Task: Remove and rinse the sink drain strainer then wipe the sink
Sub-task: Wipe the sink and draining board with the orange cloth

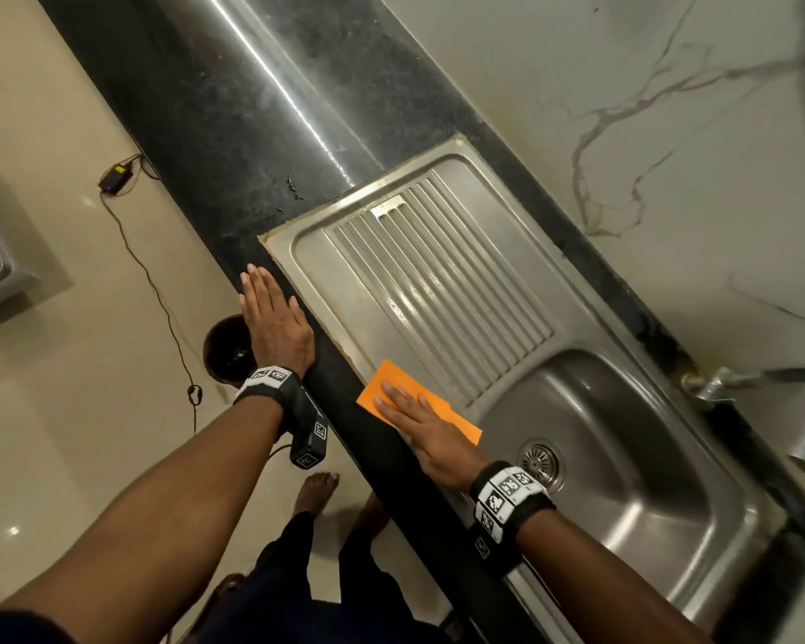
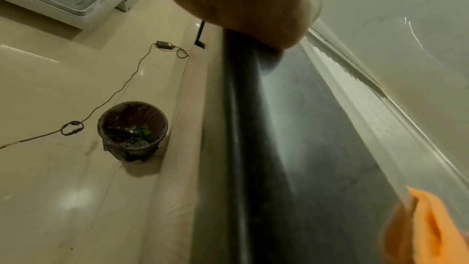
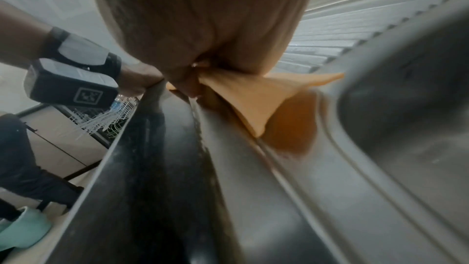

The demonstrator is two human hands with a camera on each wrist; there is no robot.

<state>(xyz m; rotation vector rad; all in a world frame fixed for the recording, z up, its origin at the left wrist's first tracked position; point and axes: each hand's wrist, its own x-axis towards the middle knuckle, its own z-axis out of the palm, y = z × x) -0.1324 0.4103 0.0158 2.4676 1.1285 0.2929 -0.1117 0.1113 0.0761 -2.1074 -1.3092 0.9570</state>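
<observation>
A steel sink [image 1: 633, 485] with a ribbed drainboard [image 1: 438, 281] is set in a black counter [image 1: 233, 132]. The round drain strainer [image 1: 541, 460] sits in the basin floor, partly behind my right wrist. My right hand [image 1: 410, 418] lies flat with straight fingers on an orange cloth [image 1: 391, 378] at the sink's front rim, between drainboard and basin. From the right wrist, the cloth [image 3: 253, 97] bunches under the palm [image 3: 203, 17]. My left hand [image 1: 273, 313] rests flat on the counter's front edge, holding nothing.
A tap [image 1: 735, 381] juts over the basin from the marble wall. On the floor stand a lined waste bin [image 2: 132, 129] and a black adapter [image 2: 164, 44] with a trailing cable. My bare feet [image 1: 317, 490] are near the counter.
</observation>
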